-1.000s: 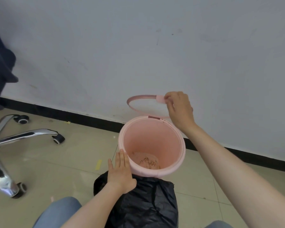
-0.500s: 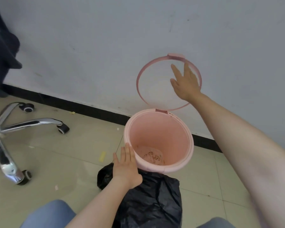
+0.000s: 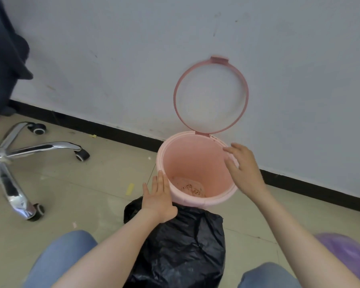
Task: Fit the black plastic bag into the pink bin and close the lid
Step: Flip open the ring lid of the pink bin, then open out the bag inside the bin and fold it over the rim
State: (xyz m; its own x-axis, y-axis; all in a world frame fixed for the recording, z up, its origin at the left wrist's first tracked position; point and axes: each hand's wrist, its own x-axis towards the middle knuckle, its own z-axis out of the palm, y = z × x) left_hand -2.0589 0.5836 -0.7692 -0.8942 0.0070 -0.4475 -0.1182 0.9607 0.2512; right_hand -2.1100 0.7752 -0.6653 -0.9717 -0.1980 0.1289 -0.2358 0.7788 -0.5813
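The pink bin (image 3: 170,146) stands on the floor by the wall, with some brownish debris at its bottom. Its ring-shaped lid (image 3: 176,94) is swung up and leans against the wall, hinged at the bin's far rim. A crumpled black plastic bag (image 3: 181,246) lies on the floor just in front of the bin, between my knees. My left hand (image 3: 159,199) rests flat against the bin's near left side, fingers together, above the bag. My right hand (image 3: 244,168) hovers over the bin's right rim with its fingers spread, holding nothing.
A chrome office chair base (image 3: 10,156) with castors stands at the left, with a dark garment (image 3: 2,59) hanging above it. A purple bag (image 3: 349,252) lies at the lower right. A black skirting strip (image 3: 112,129) runs along the white wall. Small scraps dot the tiled floor.
My right hand swung the lid fully up against the wall, let go of it and came down to the bin's right rim. My left hand stayed against the bin's side.
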